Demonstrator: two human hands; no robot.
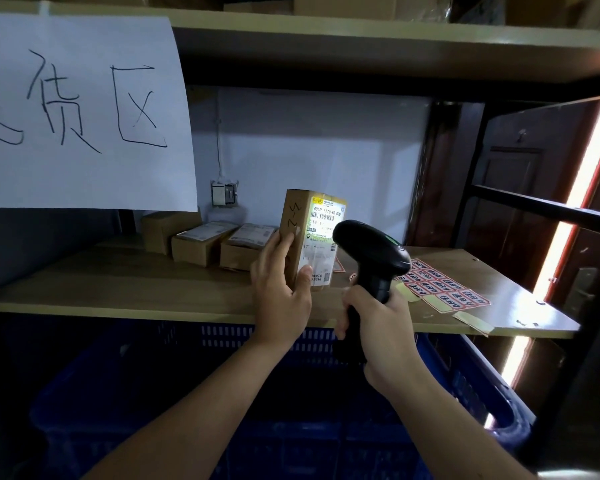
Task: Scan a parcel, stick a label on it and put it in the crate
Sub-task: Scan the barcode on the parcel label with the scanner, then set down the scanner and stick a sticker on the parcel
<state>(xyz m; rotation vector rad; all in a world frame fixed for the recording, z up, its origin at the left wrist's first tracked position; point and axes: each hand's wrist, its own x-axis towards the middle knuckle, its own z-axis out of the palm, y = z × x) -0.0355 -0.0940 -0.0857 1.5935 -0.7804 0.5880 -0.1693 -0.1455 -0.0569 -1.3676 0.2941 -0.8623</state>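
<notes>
My left hand holds a small brown cardboard parcel upright above the wooden shelf, its white shipping label facing me and lit up. In my right hand is a black handheld barcode scanner, its head aimed at the parcel's label from the right and a little apart from it. A sheet of red-and-white stickers lies on the shelf to the right of the scanner. Below the shelf stands a large blue plastic crate; its inside is dark.
Three more brown parcels lie at the back left of the wooden shelf. A big white paper sign with handwriting hangs at upper left. Peeled backing strips lie near the shelf's right front edge. A black metal rack frame stands at right.
</notes>
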